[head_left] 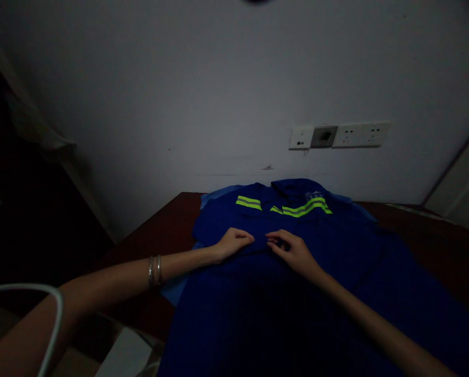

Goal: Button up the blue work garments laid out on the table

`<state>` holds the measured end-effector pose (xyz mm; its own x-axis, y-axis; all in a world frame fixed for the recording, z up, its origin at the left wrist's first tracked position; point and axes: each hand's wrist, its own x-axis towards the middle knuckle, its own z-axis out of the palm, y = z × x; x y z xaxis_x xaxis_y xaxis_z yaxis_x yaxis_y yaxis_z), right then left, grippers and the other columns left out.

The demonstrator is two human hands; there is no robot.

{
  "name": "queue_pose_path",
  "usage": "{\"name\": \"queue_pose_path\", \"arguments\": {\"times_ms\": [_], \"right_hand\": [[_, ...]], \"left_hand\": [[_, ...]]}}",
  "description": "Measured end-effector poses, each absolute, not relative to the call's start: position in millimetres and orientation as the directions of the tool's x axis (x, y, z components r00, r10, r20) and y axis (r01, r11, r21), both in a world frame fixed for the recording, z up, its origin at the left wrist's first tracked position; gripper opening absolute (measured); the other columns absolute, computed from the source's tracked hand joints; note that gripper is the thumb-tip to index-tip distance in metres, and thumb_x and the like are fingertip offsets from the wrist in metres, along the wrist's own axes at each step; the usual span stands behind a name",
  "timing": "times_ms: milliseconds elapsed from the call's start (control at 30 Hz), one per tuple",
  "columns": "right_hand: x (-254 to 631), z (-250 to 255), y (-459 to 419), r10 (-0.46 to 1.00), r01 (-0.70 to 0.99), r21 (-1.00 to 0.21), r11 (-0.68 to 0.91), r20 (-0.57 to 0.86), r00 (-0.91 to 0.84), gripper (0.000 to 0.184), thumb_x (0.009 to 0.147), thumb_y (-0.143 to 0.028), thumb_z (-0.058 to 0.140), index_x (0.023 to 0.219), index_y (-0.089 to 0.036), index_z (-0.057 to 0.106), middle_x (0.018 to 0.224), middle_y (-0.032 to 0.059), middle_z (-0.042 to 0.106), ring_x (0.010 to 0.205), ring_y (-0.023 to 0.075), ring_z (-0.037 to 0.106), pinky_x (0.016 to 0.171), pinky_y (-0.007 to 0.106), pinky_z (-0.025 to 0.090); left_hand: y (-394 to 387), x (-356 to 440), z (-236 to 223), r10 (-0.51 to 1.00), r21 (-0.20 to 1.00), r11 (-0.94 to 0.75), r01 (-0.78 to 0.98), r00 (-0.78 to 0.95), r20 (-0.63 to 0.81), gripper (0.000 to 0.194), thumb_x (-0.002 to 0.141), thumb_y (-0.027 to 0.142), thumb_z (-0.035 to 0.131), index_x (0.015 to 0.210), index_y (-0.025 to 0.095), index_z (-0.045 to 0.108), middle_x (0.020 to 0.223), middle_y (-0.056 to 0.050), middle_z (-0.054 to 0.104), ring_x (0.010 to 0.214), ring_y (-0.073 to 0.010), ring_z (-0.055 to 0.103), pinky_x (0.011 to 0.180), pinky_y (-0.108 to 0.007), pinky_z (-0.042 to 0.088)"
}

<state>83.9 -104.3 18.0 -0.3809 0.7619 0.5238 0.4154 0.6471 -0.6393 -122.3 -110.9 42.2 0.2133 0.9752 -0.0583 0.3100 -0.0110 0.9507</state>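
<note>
A dark blue work jacket point(320, 251) with yellow-green reflective strips lies spread out, its collar toward the wall. My left hand point(234, 243) is closed at the middle of it, thumb pressed to the fingers on the cloth. Just to the right, my right hand point(291, 250) bends its fingers in a pinch on the same cloth. A small gap separates the two sets of fingertips. What exactly lies between the fingertips is too dark to see well. Lighter blue cloth point(175, 290) shows from under the jacket at its edges.
The garments rest on a dark reddish-brown table point(155, 225) against a pale wall point(203, 94). A row of sockets point(360, 135) is set in the wall. At lower left, a white cable point(59, 309) loops before my forearm, and a white box-like object point(126, 353) sits lower down.
</note>
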Motion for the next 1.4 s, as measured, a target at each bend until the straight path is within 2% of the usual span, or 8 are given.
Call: {"name": "queue_pose_path", "arguments": {"times_ms": [200, 367, 533, 700, 833, 1000, 1233, 1400], "right_hand": [[82, 13, -102, 0.709, 0.437, -0.560, 0.704, 0.526, -0.469, 0.030, 0.079, -0.031, 0.058, 0.107, -0.024, 0.058, 0.102, 0.0048, 0.063, 0.096, 0.0198, 0.055, 0.085, 0.036, 0.043], [79, 15, -98, 0.692, 0.430, -0.546, 0.719, 0.508, -0.512, 0.019, 0.082, -0.030, 0.053, 0.097, -0.022, 0.060, 0.086, 0.0035, 0.064, 0.083, 0.0175, 0.059, 0.076, 0.031, 0.045], [80, 25, -92, 0.679, 0.378, -0.578, 0.723, 0.497, -0.540, 0.015, 0.083, -0.031, 0.052, 0.092, -0.022, 0.059, 0.083, 0.0013, 0.064, 0.078, 0.0156, 0.060, 0.073, 0.028, 0.045], [80, 32, -87, 0.666, 0.319, -0.614, 0.722, 0.490, -0.563, 0.014, 0.083, -0.028, 0.049, 0.088, -0.022, 0.061, 0.080, 0.0002, 0.066, 0.074, 0.0148, 0.061, 0.069, 0.026, 0.046], [79, 34, -87, 0.663, 0.306, -0.621, 0.722, 0.491, -0.566, 0.015, 0.081, -0.023, 0.048, 0.086, -0.022, 0.063, 0.085, 0.0005, 0.068, 0.079, 0.0156, 0.062, 0.073, 0.027, 0.046], [82, 36, -88, 0.689, 0.304, -0.656, 0.691, 0.471, -0.552, 0.018, 0.080, -0.018, 0.048, 0.086, -0.021, 0.064, 0.087, 0.0004, 0.068, 0.083, 0.0159, 0.062, 0.076, 0.028, 0.046], [83, 36, -86, 0.730, 0.264, -0.734, 0.626, 0.432, -0.530, 0.017, 0.077, -0.020, 0.050, 0.087, -0.019, 0.064, 0.085, 0.0019, 0.067, 0.079, 0.0155, 0.062, 0.072, 0.028, 0.048], [86, 36, -87, 0.727, 0.255, -0.742, 0.620, 0.421, -0.542, 0.033, 0.069, -0.012, 0.050, 0.099, -0.020, 0.062, 0.090, 0.0036, 0.068, 0.082, 0.0163, 0.063, 0.075, 0.031, 0.048]], "left_hand": [[-104, -126, 38, 0.936, 0.901, -0.193, 0.387, 0.349, 0.051, 0.020, 0.073, 0.027, 0.058, 0.079, 0.013, 0.070, 0.080, -0.003, 0.068, 0.070, -0.0126, 0.056, 0.069, -0.024, 0.041], [-103, -127, 43, 0.912, 0.867, -0.249, 0.432, 0.406, 0.059, 0.022, 0.075, 0.028, 0.057, 0.085, 0.013, 0.070, 0.084, -0.004, 0.069, 0.073, -0.0135, 0.057, 0.070, -0.025, 0.042], [-106, -125, 53, 0.926, 0.871, -0.174, 0.459, 0.376, -0.012, 0.031, 0.081, 0.035, 0.051, 0.093, 0.012, 0.068, 0.091, -0.005, 0.068, 0.079, -0.0153, 0.058, 0.075, -0.026, 0.042], [-105, -124, 49, 0.885, 0.870, -0.182, 0.458, 0.462, -0.058, 0.035, 0.087, 0.036, 0.044, 0.110, 0.015, 0.061, 0.107, -0.004, 0.063, 0.093, -0.0146, 0.055, 0.084, -0.026, 0.040], [-104, -124, 45, 0.864, 0.852, -0.197, 0.485, 0.497, -0.083, 0.038, 0.088, 0.039, 0.042, 0.108, 0.013, 0.061, 0.100, -0.006, 0.065, 0.083, -0.0139, 0.056, 0.074, -0.024, 0.041], [-100, -126, 47, 0.852, 0.832, -0.262, 0.488, 0.521, -0.037, 0.032, 0.080, 0.036, 0.055, 0.103, 0.015, 0.064, 0.094, -0.003, 0.066, 0.078, -0.0127, 0.055, 0.069, -0.022, 0.040], [-100, -123, 45, 0.908, 0.844, -0.179, 0.505, 0.415, -0.055, 0.024, 0.074, 0.031, 0.062, 0.088, 0.013, 0.069, 0.077, -0.002, 0.067, 0.063, -0.0106, 0.051, 0.057, -0.020, 0.035], [-100, -121, 47, 0.913, 0.828, -0.222, 0.515, 0.409, -0.010, 0.020, 0.073, 0.028, 0.061, 0.082, 0.013, 0.070, 0.073, -0.001, 0.066, 0.062, -0.0107, 0.050, 0.057, -0.020, 0.035]]}}
